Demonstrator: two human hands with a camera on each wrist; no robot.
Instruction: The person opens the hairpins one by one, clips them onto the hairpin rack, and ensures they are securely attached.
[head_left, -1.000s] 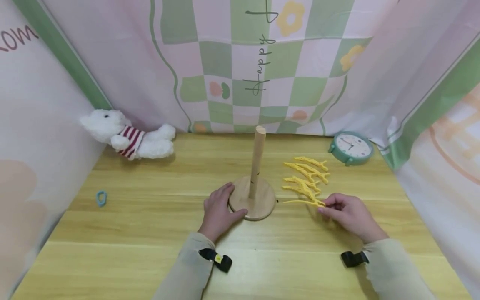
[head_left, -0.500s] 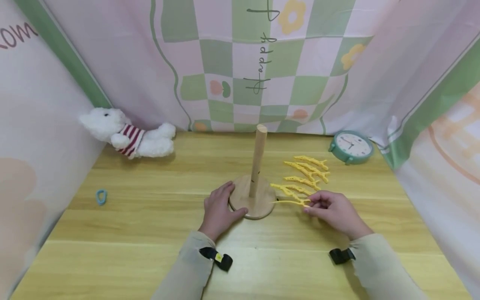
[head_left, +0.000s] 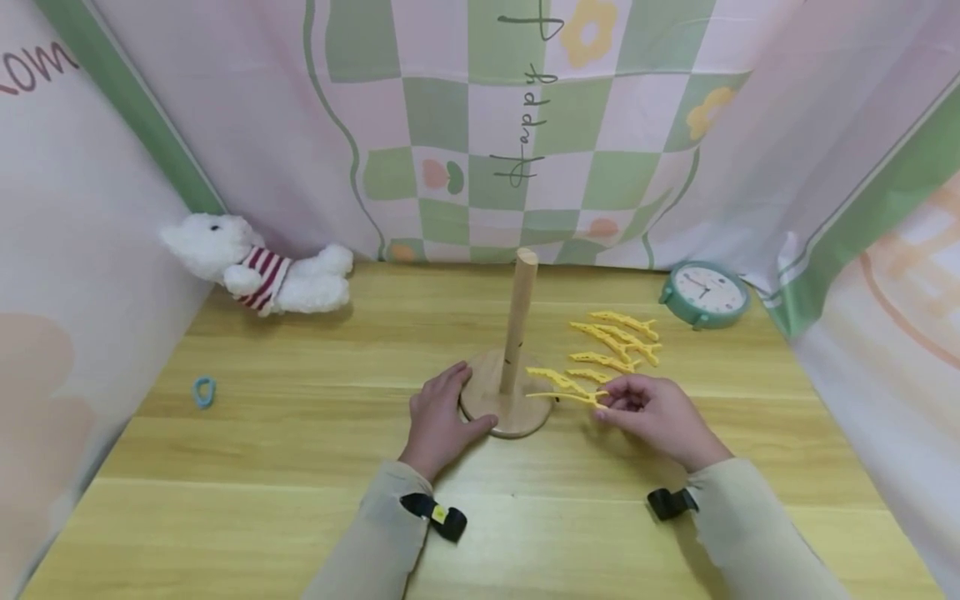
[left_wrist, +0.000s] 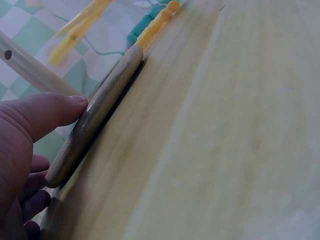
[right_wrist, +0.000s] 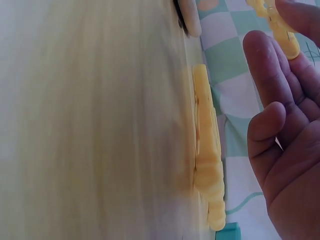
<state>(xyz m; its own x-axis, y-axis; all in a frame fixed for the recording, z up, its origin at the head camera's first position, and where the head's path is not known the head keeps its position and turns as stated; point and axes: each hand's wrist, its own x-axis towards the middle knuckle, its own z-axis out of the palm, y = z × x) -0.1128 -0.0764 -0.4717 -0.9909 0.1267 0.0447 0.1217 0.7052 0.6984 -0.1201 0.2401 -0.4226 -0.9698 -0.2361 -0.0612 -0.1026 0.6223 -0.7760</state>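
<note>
Nearest: left hand [head_left: 444, 421] grips rim of round wooden base [head_left: 512, 422], thumb on top, fingers around its side. Right hand [head_left: 660, 417] pinches a yellow clip [head_left: 588, 397] by its handle end; clip's arms spread apart over the base, tips near the wooden post [head_left: 519, 325]. Beyond: more yellow clips [head_left: 600, 361] lie on the table [head_left: 540, 542]. Farthest: green clock [head_left: 705, 293] right, white plush [head_left: 311, 287] left, checked curtain [head_left: 558, 175] behind

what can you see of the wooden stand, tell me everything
The wooden stand looks like pale, smooth wood: a round, flat base with a straight post rising from it, marked by small dark spots, one looking like a hole. It stands upright on the table. The left hand holds the base's rim; a yellow clip in the right hand appears raised over the base.
</note>
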